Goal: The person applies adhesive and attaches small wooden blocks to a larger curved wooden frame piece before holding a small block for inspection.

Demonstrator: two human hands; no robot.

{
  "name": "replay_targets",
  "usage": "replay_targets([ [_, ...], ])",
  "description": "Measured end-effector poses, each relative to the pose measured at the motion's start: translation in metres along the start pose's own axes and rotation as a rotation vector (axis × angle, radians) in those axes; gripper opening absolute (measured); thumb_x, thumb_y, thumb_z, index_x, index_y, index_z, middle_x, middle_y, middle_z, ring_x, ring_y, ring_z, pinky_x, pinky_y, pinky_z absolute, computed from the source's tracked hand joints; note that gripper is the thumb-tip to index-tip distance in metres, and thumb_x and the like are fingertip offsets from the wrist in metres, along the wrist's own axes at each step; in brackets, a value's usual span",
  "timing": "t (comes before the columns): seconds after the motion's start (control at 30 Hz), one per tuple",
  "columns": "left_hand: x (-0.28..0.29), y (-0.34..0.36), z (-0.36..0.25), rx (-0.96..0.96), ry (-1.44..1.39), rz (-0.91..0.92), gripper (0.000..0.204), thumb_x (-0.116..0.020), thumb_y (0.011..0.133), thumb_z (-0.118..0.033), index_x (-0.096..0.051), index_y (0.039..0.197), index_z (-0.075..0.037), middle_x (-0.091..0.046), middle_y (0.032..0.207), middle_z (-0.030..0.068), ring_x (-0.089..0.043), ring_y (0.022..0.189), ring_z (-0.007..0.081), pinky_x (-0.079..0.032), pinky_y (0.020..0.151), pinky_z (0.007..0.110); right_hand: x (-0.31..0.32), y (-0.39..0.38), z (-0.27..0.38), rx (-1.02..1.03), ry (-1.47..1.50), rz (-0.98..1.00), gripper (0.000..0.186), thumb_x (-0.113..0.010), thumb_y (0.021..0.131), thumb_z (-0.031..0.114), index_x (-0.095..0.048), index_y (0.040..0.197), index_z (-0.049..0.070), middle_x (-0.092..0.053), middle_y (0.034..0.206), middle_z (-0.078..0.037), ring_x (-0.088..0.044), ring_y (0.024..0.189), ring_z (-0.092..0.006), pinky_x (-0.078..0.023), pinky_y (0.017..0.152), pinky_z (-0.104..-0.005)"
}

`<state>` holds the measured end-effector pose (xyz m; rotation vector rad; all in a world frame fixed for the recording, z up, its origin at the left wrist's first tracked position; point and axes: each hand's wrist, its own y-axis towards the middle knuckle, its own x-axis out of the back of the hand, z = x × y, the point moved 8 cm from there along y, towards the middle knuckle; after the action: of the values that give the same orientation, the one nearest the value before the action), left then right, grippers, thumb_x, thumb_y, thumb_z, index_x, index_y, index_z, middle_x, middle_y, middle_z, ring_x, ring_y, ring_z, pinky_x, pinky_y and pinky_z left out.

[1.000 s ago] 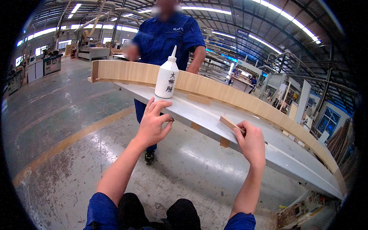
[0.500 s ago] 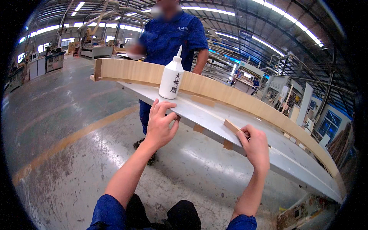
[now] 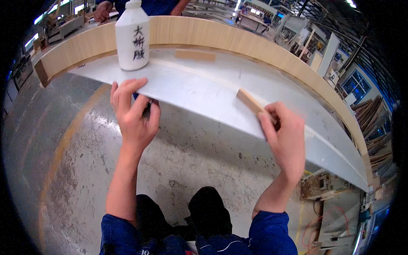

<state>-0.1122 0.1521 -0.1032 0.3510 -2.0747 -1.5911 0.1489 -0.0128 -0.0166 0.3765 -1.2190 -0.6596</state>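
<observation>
One small wooden strip (image 3: 251,101) is pinched in the right grip (image 3: 287,136). The left grip (image 3: 135,121), at the tabletop's (image 3: 199,93) edge near a white bottle (image 3: 129,40): cannot tell its hold.

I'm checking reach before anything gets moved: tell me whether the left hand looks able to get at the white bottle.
Probably yes: the left hand is at the near edge of the grey table, close to the white bottle, with nothing visible standing between them.

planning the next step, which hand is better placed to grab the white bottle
Left, probably: the left hand is at the near edge of the table, close to the white bottle, while the right hand is farther off and holding a wooden strip.
</observation>
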Motion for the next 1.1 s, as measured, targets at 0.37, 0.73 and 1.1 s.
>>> replay_targets([
  [0.37, 0.034, 0.009, -0.001, 0.199, -0.011, 0.349, 0.015, -0.079, 0.079, -0.006, -0.071, 0.091, -0.005, -0.060, 0.149, 0.0120, -0.055, 0.138, 0.0380, -0.034, 0.121, 0.064, -0.008, 0.007, 0.011, -0.120, 0.165, 0.120, 0.018, -0.077, 0.094, 0.013, -0.066, 0.088, -0.001, -0.064, 0.078, -0.016, -0.061, 0.069, -0.0346, -0.050, 0.066, -0.0434],
  [0.73, 0.203, -0.057, -0.064, 0.757, -0.278, 1.052, 0.012, -0.072, 0.094, -0.016, -0.077, 0.096, -0.005, -0.075, 0.112, 0.0210, -0.071, 0.104, 0.0415, -0.058, 0.091, 0.047, -0.101, 0.022, 0.119, 0.008, 0.317, 0.517, 0.026, -0.070, 0.099, 0.032, -0.074, 0.094, 0.007, -0.074, 0.092, -0.016, -0.071, 0.082, -0.0399, -0.057, 0.074, -0.0489],
  [1.1, 0.376, -0.132, -0.024, 1.437, -0.129, 0.665, 0.021, -0.066, 0.102, -0.017, -0.070, 0.100, 0.003, -0.074, 0.074, 0.0108, -0.069, 0.062, 0.0180, -0.052, 0.060, 0.034, -0.021, -0.062, 0.090, -0.291, 0.631, 0.715, 0.026, -0.072, 0.100, 0.026, -0.078, 0.110, 0.003, -0.078, 0.088, -0.013, -0.072, 0.076, -0.0239, -0.056, 0.070, -0.0391],
])
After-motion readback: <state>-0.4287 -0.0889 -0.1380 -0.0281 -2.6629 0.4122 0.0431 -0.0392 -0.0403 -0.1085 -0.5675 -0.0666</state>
